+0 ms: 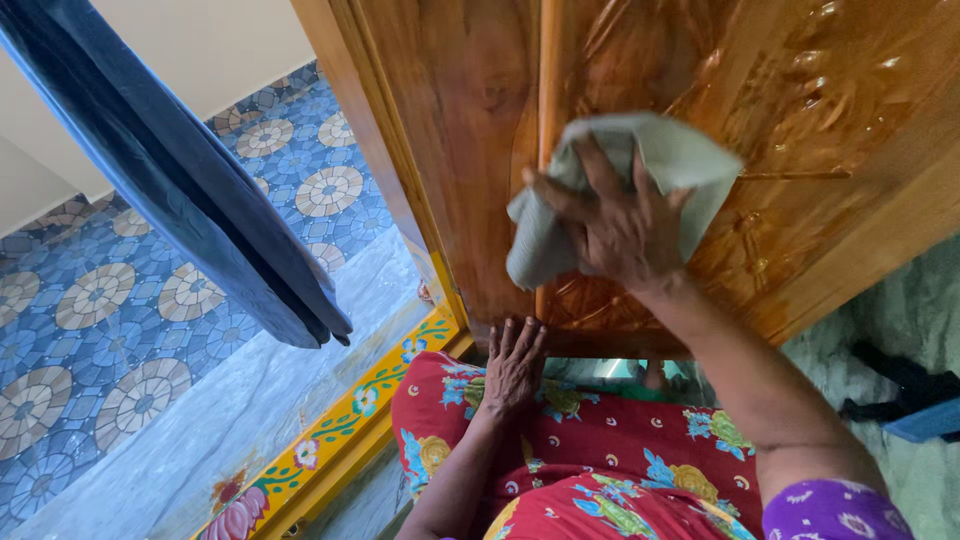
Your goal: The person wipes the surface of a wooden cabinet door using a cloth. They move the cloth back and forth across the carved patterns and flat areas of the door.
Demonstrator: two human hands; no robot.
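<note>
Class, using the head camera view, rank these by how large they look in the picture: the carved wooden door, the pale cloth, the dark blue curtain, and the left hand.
1. carved wooden door
2. dark blue curtain
3. pale cloth
4. left hand

Nearness to the camera affects these apparent sizes.

From up here I see the floor (pixel 900 320) under the person as pale, greenish marbled stone, with a dark strap or bag (pixel 905 385) lying on it at the right, beside a blue item (pixel 930 420) cut by the frame edge. A yellow painted threshold (pixel 340 440) with flower patterns runs diagonally across it. Past that lies a grey stone step (pixel 240 410), then blue tiles (pixel 110 300) with round cream medallions.
</note>
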